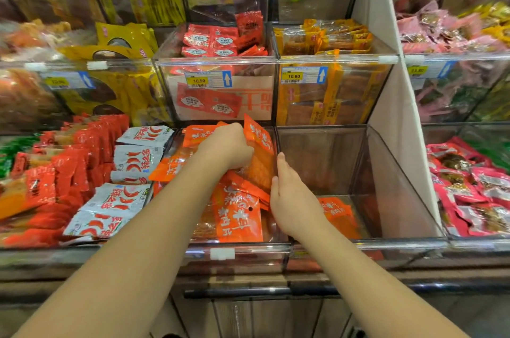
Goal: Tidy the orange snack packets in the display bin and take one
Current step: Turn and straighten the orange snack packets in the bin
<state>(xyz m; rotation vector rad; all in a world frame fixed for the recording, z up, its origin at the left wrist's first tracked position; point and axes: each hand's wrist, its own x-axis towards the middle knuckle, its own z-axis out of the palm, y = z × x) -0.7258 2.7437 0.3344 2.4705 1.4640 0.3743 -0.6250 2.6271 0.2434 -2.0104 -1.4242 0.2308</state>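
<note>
While my left hand (229,148) gripped an upright orange snack packet (260,144) in the display bin (256,245), my right hand (291,197) lay released beside it; the packet seemed light and slippery, best pinched by an edge.

We are reading 10.90 on yellow tag (199,81) above left hand (229,148) gripping orange packet (259,136) | 10.90 on neighbouring tag (294,76) up-right
</note>
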